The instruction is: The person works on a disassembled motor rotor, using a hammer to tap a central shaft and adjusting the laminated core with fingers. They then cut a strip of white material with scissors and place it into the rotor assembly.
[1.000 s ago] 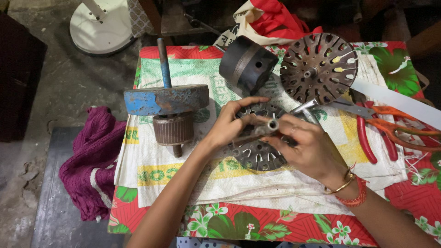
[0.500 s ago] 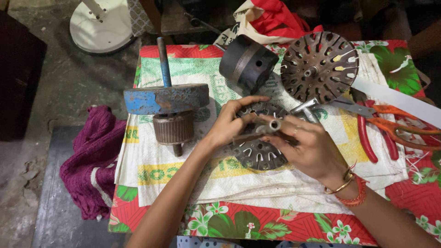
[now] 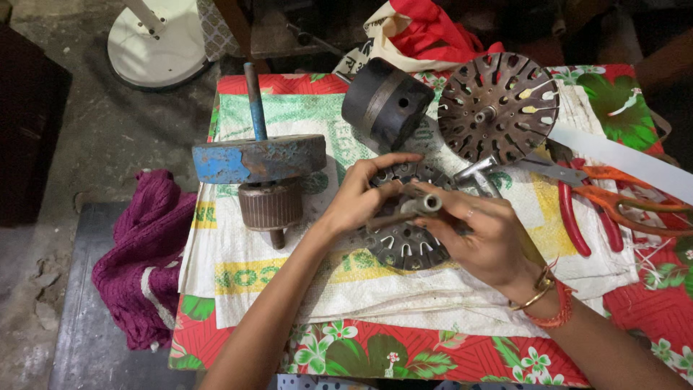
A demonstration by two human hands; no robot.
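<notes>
A dark slotted round metal cover point(image 3: 404, 245) lies on white woven sacks in the middle of the table. My left hand point(image 3: 361, 195) rests on its left rim, fingers curled over the top edge. My right hand point(image 3: 484, 238) grips a short metal tube point(image 3: 419, 208) held sideways over the cover's centre. A thin rod sticks out left from under the tube. The cover's right half is hidden by my right hand.
A second slotted disc point(image 3: 498, 105) and a dark cylindrical housing point(image 3: 386, 101) lie behind. A blue metal bar with a rusty rotor point(image 3: 263, 177) stands left. Red-handled pliers point(image 3: 577, 217), orange scissors point(image 3: 621, 198) lie right. Maroon cloth point(image 3: 144, 253) hangs off the left edge.
My hands have barely moved; the right hand has shifted the tube slightly over the cover's centre.
</notes>
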